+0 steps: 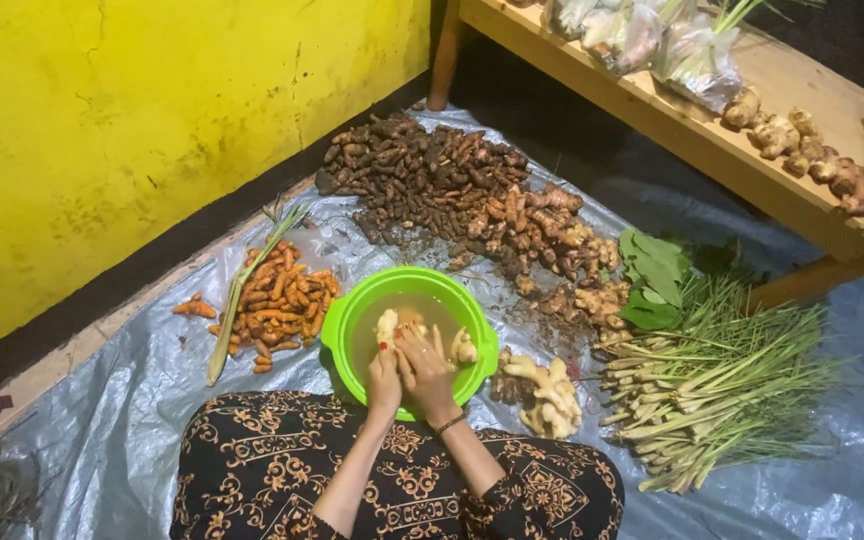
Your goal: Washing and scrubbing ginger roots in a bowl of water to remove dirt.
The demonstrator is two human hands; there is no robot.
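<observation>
A bright green plastic basin (347,322) of murky water stands on the floor in front of my knees. Both hands are over it. My left hand (384,374) grips a pale knobby ginger root (386,324) at the water's surface. My right hand (424,368), with a dark bracelet on the wrist, presses against the same root beside the left hand. Another pale ginger piece (463,347) floats at the basin's right side. My lap is covered by black cloth with a gold pattern (272,470).
A grey plastic sheet (132,400) covers the floor. Orange turmeric (287,300) lies left of the basin, dark roots (422,165) and muddy ginger (542,235) beyond, washed ginger (550,392) and lemongrass (717,385) right. A wooden bench (712,140) holds ginger and bags. Yellow wall (152,120) left.
</observation>
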